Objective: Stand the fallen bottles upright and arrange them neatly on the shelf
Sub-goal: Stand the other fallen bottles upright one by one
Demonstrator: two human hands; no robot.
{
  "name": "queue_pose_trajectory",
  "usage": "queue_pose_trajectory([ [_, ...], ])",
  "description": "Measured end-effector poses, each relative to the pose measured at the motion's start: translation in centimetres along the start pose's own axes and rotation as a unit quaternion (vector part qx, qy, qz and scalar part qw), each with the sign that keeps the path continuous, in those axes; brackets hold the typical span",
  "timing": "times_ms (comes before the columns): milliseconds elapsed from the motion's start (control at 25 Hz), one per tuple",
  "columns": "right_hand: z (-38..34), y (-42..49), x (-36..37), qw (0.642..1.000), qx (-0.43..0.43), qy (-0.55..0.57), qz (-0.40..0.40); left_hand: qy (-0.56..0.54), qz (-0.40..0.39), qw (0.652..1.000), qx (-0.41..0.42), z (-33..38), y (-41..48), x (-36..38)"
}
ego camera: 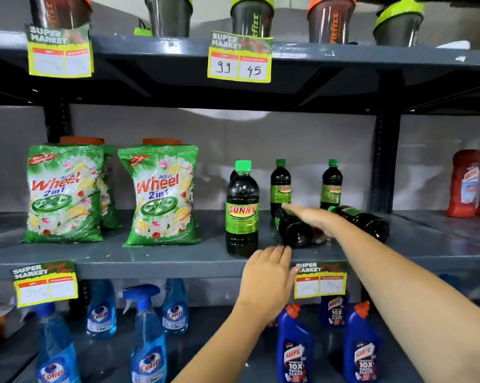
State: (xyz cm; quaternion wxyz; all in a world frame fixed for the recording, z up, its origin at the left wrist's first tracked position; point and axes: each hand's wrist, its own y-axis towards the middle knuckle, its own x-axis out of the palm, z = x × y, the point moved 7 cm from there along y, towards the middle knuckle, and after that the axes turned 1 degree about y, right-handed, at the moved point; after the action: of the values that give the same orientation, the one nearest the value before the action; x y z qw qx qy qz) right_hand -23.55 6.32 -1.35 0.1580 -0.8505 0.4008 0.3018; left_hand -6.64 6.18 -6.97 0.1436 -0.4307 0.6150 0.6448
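Dark Sunny bottles with green caps and green labels stand on the grey middle shelf point(150, 258). One upright bottle point(242, 208) is at the front, two more upright bottles point(280, 186) point(331, 186) stand at the back. Two bottles lie on their sides: one fallen bottle point(292, 230) with its base toward me, another fallen bottle point(363, 221) to its right. My right hand point(316, 221) reaches over the nearer fallen bottle, fingers spread, touching or just above it. My left hand point(268, 275) hovers open at the shelf's front edge, below the front upright bottle.
Two green Wheel detergent bags point(64, 192) point(161, 194) stand at the left of the shelf. Red bottles point(467, 183) stand at the far right. Blue Colin sprays point(147, 335) and Harpic bottles point(294, 346) fill the shelf below. Shaker cups point(250, 17) line the top shelf.
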Motion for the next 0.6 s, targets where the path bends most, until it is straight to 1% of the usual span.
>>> queue_pose_trajectory([
  [80,-0.1,0.5,-0.2,1.000,-0.005,0.019,-0.021,0.014,0.018,1.000,-0.008,0.5,0.6,0.3],
  [200,0.4,1.6,-0.5,0.995,-0.018,0.097,-0.006,0.027,0.048,0.998,-0.020,0.4,0.8,0.2],
  [240,0.5,2.1,-0.6,0.993,-0.032,0.109,0.018,0.031,0.056,0.998,-0.022,0.4,0.8,0.2],
  [280,0.4,2.4,-1.1,0.991,-0.056,0.105,0.061,0.033,0.059,0.997,-0.022,0.4,0.8,0.2],
  [360,0.2,2.7,-2.6,0.976,-0.122,0.093,0.154,0.035,0.065,0.997,-0.022,0.6,1.0,0.3],
  [400,0.2,2.7,-3.1,0.967,-0.156,0.096,0.175,0.033,0.066,0.997,-0.023,0.7,1.1,0.4],
  [440,0.2,2.7,-3.4,0.960,-0.188,0.101,0.179,0.030,0.067,0.997,-0.024,0.8,1.0,0.4],
  [520,0.3,2.5,-2.9,0.952,-0.239,0.111,0.153,0.027,0.070,0.997,-0.027,0.8,0.8,0.6],
  [600,0.6,2.7,-2.1,0.949,-0.262,0.123,0.124,0.026,0.073,0.996,-0.033,0.7,0.7,0.7],
])
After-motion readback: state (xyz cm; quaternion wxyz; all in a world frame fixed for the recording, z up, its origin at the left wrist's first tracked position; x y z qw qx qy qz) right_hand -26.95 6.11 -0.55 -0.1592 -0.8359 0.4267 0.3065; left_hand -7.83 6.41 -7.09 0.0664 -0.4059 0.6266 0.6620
